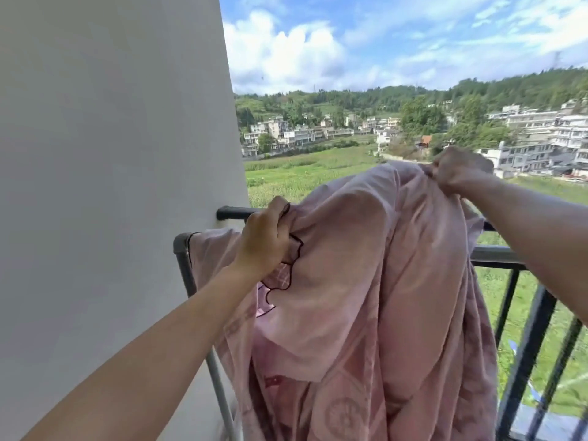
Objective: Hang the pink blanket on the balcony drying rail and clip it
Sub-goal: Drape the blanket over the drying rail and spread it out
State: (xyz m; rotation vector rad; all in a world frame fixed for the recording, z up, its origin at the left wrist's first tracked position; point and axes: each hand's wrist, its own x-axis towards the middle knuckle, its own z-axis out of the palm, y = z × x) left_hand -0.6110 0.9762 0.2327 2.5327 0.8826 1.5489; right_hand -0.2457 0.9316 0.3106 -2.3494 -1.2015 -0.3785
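The pink blanket (366, 281) hangs in a tall bunched mass against the balcony edge. Its upper part is lifted above the black drying rod (230, 214) that juts from the white wall (111, 154), and its lower folds fall out of view at the bottom. One corner of it lies over the top bar of a grey pipe frame (182, 256) just beside the wall.

The left hand (264, 243) has its fingers curled tightly round a gathered bit of the blanket near its dark scalloped trim (297, 246), close to the rod. The right hand (455, 171), raised higher and further right, pinches a bunch of the fabric at the blanket's highest point, fingers closed on the cloth. The cloth sags between the two grips.

To the right, the black balcony railing (496, 257) and its upright bars run behind the right forearm. Beyond lie green fields (302, 173), pale multi-storey houses (534, 128), wooded hills (366, 97) and a blue sky with white clouds (286, 52).
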